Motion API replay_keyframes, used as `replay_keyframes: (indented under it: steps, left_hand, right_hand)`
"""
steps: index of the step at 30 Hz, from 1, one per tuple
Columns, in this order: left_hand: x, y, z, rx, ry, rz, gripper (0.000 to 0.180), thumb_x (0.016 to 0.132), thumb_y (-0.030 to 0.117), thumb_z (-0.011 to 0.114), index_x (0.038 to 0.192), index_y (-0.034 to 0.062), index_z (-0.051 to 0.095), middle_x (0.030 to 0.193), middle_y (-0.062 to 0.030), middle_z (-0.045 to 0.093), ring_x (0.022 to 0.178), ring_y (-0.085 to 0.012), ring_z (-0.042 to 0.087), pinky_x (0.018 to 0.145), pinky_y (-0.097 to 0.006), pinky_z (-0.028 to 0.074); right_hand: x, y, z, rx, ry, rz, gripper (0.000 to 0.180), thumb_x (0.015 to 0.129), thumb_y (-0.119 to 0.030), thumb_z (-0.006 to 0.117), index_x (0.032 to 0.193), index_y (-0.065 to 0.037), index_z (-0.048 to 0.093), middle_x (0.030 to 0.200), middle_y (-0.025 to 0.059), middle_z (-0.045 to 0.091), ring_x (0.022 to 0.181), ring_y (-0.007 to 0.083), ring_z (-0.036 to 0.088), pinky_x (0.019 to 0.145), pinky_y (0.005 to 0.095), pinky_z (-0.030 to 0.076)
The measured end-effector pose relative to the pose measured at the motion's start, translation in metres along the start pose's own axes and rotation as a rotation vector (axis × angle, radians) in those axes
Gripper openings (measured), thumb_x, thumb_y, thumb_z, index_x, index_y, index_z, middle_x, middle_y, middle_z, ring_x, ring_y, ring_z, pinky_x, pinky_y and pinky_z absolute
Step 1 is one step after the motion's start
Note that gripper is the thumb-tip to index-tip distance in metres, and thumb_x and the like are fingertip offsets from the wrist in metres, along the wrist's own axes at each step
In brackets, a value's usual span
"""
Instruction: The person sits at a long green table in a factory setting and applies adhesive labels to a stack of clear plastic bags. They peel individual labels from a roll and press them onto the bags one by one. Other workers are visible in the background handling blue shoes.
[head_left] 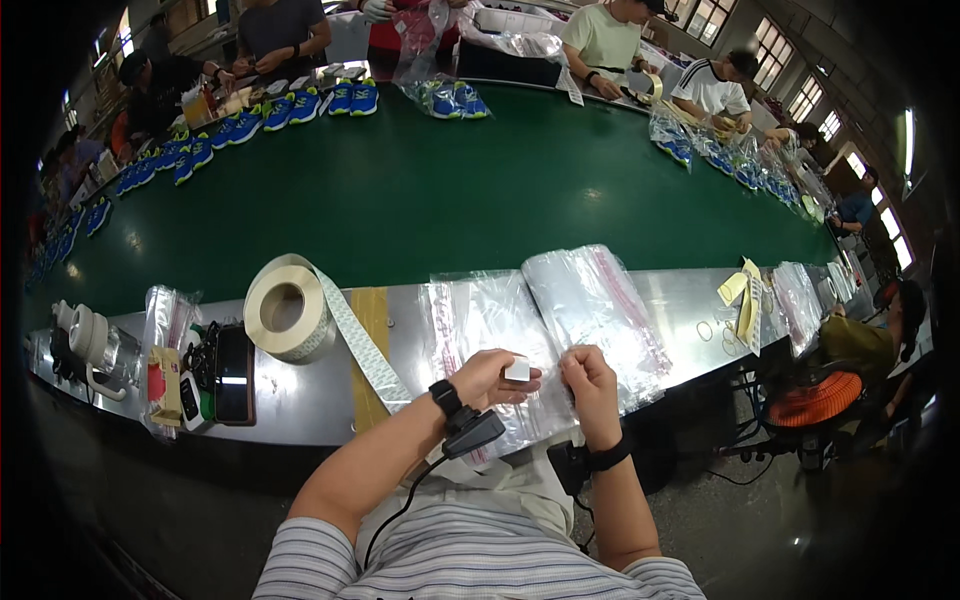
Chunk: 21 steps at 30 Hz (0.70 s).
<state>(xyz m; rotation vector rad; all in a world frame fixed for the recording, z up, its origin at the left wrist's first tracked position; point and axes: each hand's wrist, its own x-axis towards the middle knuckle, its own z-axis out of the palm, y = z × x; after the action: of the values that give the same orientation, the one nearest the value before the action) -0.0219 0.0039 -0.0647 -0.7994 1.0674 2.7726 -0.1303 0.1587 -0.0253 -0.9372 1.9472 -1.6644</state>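
Note:
My left hand (pixel 484 379) is closed on a small white square piece (pixel 517 369), maybe a label, held between thumb and fingers. Close to its right, my right hand (pixel 594 392) is in a pinch; whatever is between the fingertips is too small to make out. Below both hands lie clear plastic bags (pixel 482 312) with pinkish strips along an edge. A second stack of clear bags (pixel 590 295) overlaps them to the right. A large roll of white labels (pixel 285 310) stands left of my hands, its printed strip (pixel 365 352) trailing toward my left forearm.
Beyond the metal ledge (pixel 412 345) runs a green conveyor belt (pixel 400 190) with blue shoes (pixel 240 122) along its far side, some bagged. Several people work there. A phone (pixel 234 375), a clear jug (pixel 110 350) and a small box sit left. An orange fan (pixel 815 400) stands right.

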Motion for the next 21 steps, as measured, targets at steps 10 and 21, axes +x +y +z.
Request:
replay_keyframes:
  steps: [10, 21]
  left_hand:
    - [-0.031, 0.022, 0.005, -0.337, -0.188, -0.135, 0.061, 0.098, 0.05, 0.029, 0.131, -0.001, 0.033, 0.129, -0.0253, 0.041, 0.112, -0.0372, 0.052, 0.091, -0.053, 0.047]
    - [-0.108, -0.002, -0.006, -0.012, -0.213, -0.113, 0.04, 0.1, 0.025, 0.031, 0.114, -0.0071, 0.051, 0.122, -0.0241, 0.053, 0.108, -0.0352, 0.059, 0.087, -0.042, 0.053]
  right_hand:
    - [-0.035, -0.02, 0.014, -0.204, -0.306, -0.15, 0.038, 0.087, -0.015, 0.064, 0.121, -0.003, 0.053, 0.123, 0.0131, 0.054, 0.11, 0.0247, 0.055, 0.094, 0.036, 0.045]
    - [-0.031, 0.003, 0.039, -0.706, -0.199, -0.413, 0.009, 0.08, -0.011, 0.065, 0.087, -0.007, 0.062, 0.078, 0.0045, 0.061, 0.067, 0.0249, 0.061, 0.058, 0.034, 0.049]
